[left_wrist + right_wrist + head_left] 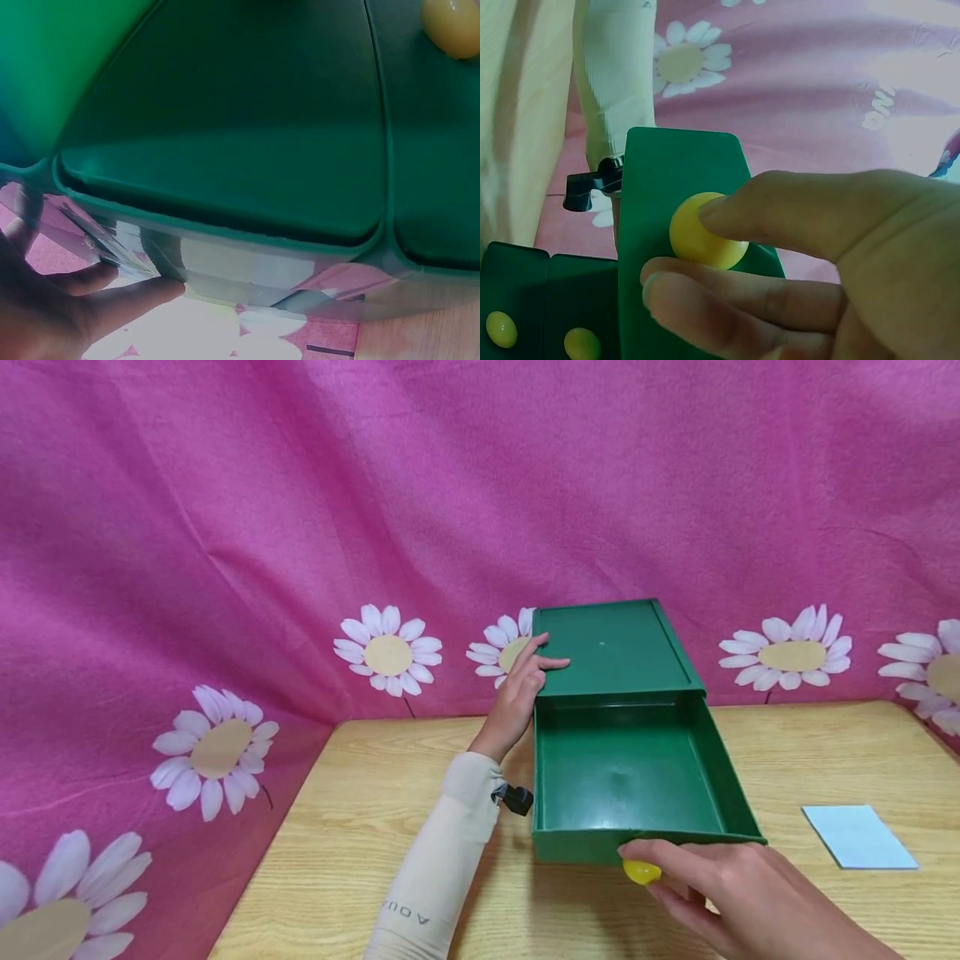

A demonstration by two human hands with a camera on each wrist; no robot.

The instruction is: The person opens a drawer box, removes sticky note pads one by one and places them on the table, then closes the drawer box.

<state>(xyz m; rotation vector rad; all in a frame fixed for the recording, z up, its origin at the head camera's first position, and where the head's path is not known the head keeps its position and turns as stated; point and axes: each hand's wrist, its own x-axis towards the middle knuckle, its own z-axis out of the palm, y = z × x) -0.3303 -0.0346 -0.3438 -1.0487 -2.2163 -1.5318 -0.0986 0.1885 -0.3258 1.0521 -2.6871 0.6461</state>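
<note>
A green drawer cabinet [611, 647] stands on the wooden table, and its top drawer [622, 777] is pulled out toward me with nothing visible inside. My right hand [720, 881] pinches the round yellow knob [697, 232] on the drawer front [679, 161] between thumb and fingers. At the cabinet's upper left edge, my left hand [517, 697] rests with fingers spread over the top. In the left wrist view the fingers [139, 300] of that hand lie against the cabinet's edge. A yellow knob [454, 26] shows at that view's upper right.
Two lower drawer knobs, one at the far left [501, 329] and one beside it [582, 343], show in the right wrist view. A light blue square pad [861, 837] lies right of the drawer on the table [360, 827]. Pink flowered cloth [465, 510] hangs behind.
</note>
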